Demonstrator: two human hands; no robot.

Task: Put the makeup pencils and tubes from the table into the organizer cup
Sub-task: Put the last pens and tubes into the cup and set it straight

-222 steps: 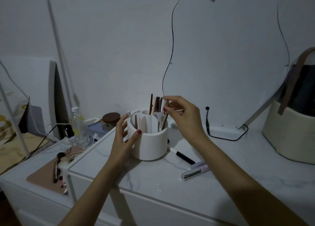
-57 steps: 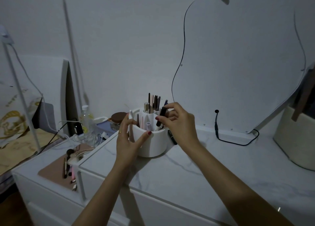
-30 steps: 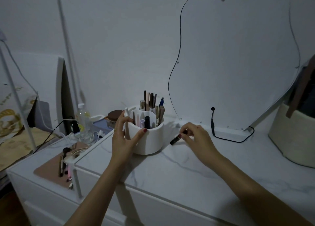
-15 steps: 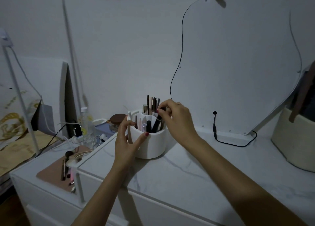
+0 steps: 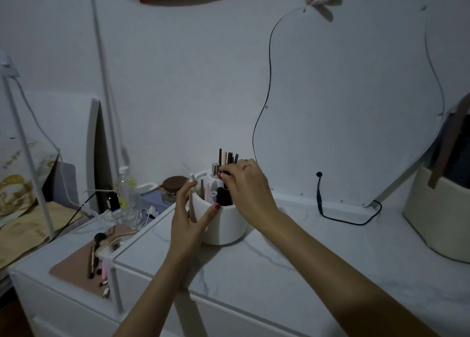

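Note:
The white organizer cup (image 5: 226, 226) stands on the marble table top (image 5: 292, 268), filled with several upright pencils (image 5: 227, 157) and tubes; a black tube (image 5: 220, 196) sits in its front compartment. My left hand (image 5: 187, 222) grips the cup's left side, thumb on the front wall. My right hand (image 5: 248, 187) hovers over the cup's right rim. Its fingertips are pinched on a dark makeup pencil (image 5: 225, 176) that stands in the cup. No loose pencils or tubes show on the table around the cup.
A wavy-edged mirror (image 5: 356, 102) leans on the wall behind, with a black cable (image 5: 321, 200) at its foot. A cream basket (image 5: 437, 224) stands at the right. To the left are a brown-lidded jar (image 5: 175, 184), a water bottle (image 5: 126, 191) and a lower cabinet with brushes (image 5: 95, 255).
My right hand took a dark pencil from the table right of the cup, carried it over and lowered it in among the others. My left hand stayed on the cup.

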